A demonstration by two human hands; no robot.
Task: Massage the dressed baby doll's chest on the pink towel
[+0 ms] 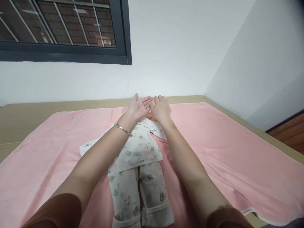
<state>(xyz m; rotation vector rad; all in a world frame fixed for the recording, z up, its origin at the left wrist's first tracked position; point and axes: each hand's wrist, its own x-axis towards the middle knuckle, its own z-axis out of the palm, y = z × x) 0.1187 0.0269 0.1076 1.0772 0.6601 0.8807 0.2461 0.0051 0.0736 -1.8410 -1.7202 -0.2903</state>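
Observation:
A small white printed shirt (140, 148) and matching trousers (125, 193) with turned-up cuffs lie flat, as on a small body or doll. Above the collar, my left hand (138, 108) is open, palm up, its fingers stretched to the right. Close beside it, my right hand (161, 109) shows its back, fingers apart and slightly bent. Neither hand visibly holds anything. Behind my hands, a peach-toned rounded edge shows at the left and a bit of yellow below; what they belong to is mostly hidden.
Under the clothes a pink cloth (213, 148) with a white edge covers a wooden surface (30, 123). White walls (175, 57) rise behind and at the right. A dark-framed barred window (123, 31) is at the upper left, brown wood (289, 133) at the far right.

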